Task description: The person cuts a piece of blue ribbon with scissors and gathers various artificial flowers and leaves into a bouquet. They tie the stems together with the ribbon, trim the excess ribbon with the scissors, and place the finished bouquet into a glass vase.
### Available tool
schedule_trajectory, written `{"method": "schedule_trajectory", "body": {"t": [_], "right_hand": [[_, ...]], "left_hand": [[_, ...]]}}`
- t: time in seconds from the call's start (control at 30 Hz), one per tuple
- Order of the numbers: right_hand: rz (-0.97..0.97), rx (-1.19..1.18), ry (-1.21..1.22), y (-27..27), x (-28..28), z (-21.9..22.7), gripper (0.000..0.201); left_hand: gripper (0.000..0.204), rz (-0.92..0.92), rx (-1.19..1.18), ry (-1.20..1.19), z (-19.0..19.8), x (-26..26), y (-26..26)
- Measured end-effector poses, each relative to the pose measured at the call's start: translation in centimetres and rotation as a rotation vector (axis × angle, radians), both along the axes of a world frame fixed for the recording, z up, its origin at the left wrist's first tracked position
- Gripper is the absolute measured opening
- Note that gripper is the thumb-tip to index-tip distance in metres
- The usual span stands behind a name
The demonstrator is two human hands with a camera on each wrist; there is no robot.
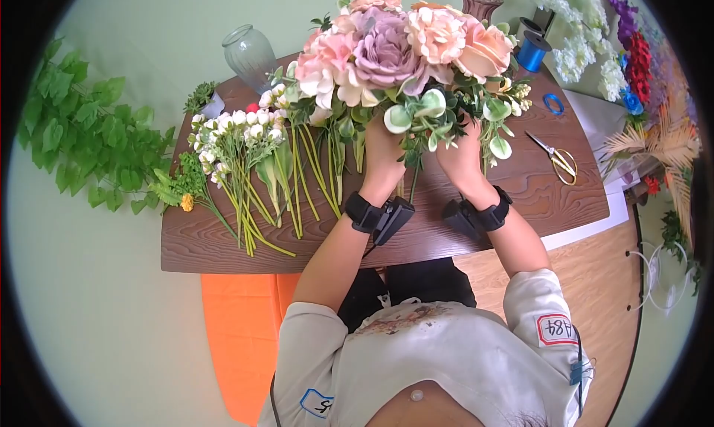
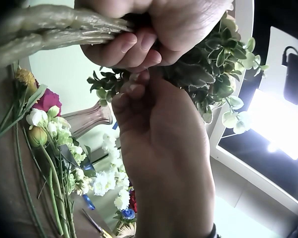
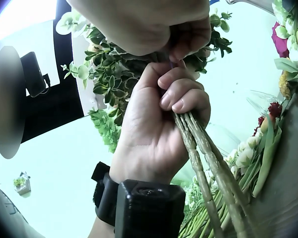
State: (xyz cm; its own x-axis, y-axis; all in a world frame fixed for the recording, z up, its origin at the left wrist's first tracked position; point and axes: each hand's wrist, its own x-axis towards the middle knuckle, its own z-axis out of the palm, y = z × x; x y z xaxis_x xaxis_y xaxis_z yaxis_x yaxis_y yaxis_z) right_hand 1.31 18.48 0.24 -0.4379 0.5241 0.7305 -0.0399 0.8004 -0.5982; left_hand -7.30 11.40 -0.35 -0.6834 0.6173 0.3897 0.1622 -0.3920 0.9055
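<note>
A bouquet of pink and mauve artificial flowers (image 1: 387, 52) with green leaves is held up over the table, hiding most of both hands in the head view. The left hand (image 1: 384, 159) (image 3: 156, 119) has its fingers curled round the thick green stems (image 3: 208, 163) (image 2: 54, 32) just below the leaves (image 2: 213, 59). Against the same spot, the right hand (image 1: 461, 156) (image 2: 166, 129) has its fingertips bent in close to the left hand; what lies between them is hidden, though a thin bluish bit shows there in the right wrist view.
White flower stems (image 1: 249, 141) lie on the left of the brown table (image 1: 327, 256). Glass vases (image 1: 249, 59) stand behind. A blue ribbon spool (image 1: 532, 52), a blue ring (image 1: 552, 104) and scissors (image 1: 558, 159) are on the right. Vines (image 1: 89, 122) hang at the left wall.
</note>
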Motion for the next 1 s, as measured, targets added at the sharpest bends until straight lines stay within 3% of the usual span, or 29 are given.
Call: {"method": "schedule_trajectory", "body": {"t": [0.07,0.1,0.17,0.27,0.33,0.4,0.5,0.53,0.57,0.67,0.73,0.8,0.87,0.93,1.0], "right_hand": [[-0.065,-0.195,0.054,-0.4,-0.4,0.0,0.013],[0.014,-0.104,-0.109,-0.3,0.6,1.2,0.006],[0.08,-0.174,-0.112,-0.4,0.7,1.3,0.005],[0.16,-0.287,-0.11,-1.3,1.5,2.3,0.012],[0.225,-0.364,-0.349,-1.3,1.9,2.6,0.016],[0.234,-0.348,-0.308,-1.7,2.3,3.1,0.018],[0.175,-0.264,-0.455,-2.0,2.9,4.1,0.013],[0.182,-0.078,-0.375,-1.9,2.9,3.8,0.01],[0.188,0.108,-0.294,-2.0,3.0,3.8,0.008],[0.133,0.213,-0.391,-2.2,3.6,4.9,0.01],[0.121,0.24,-0.426,-2.1,3.6,4.5,0.014],[0.109,0.269,-0.46,-2.1,3.7,4.3,0.018],[0.16,0.307,-0.514,-2.2,3.7,4.2,0.024],[0.212,0.282,-0.474,-2.2,3.6,3.8,0.025],[0.264,0.256,-0.433,-2.3,3.6,3.9,0.027]], "left_hand": [[0.012,-0.009,0.042,-0.053,0.0,0.3,-0.1],[0.012,-0.055,0.008,-0.06,-0.6,0.0,-0.2],[0.012,-0.103,-0.028,-0.066,-1.6,-0.7,-0.3],[0.015,-0.054,-0.127,0.319,-2.8,-1.5,-1.0],[0.016,-0.068,-0.062,0.225,-3.0,-1.3,-1.0],[0.016,0.011,-0.145,0.232,-2.0,-0.9,-1.3],[0.019,-0.03,-0.023,0.038,-2.1,-0.8,-0.9],[0.019,-0.03,-0.023,0.038,-2.1,-1.0,-1.0],[0.019,-0.036,-0.063,0.128,-1.7,-1.2,-1.2],[0.018,0.027,-0.118,0.29,-2.9,-2.0,-0.9],[0.017,0.095,-0.132,0.363,-4.2,-2.3,-0.6],[0.011,0.063,-0.092,0.224,-2.2,-1.2,-1.3],[0.007,0.051,-0.109,0.248,-3.7,-2.2,-1.4],[0.013,0.158,-0.089,0.466,-5.1,-2.8,-1.4],[0.021,0.12,-0.009,0.42,-3.6,-2.2,-1.8]]}}
